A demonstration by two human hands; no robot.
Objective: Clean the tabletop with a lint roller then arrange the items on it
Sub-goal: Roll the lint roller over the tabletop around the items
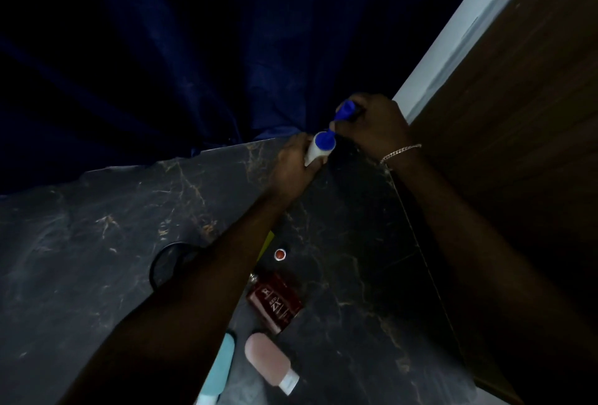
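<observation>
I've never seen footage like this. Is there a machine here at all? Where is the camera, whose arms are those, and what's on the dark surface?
No machine here: these are a person's two bare arms, filmed by one wide-angle camera worn on their head, looking forward and down. The surface is a dark marbled tabletop, with a blue curtain behind and a wooden panel to the right. At the far corner both hands are on a lint roller: the left hand holds its white roll, the right hand, with a chain bracelet at the wrist, grips the blue handle. Nearer the person lie a dark red bottle, a pink tube, a pale blue item, a small red cap and a black round thing, too dim to identify.
</observation>
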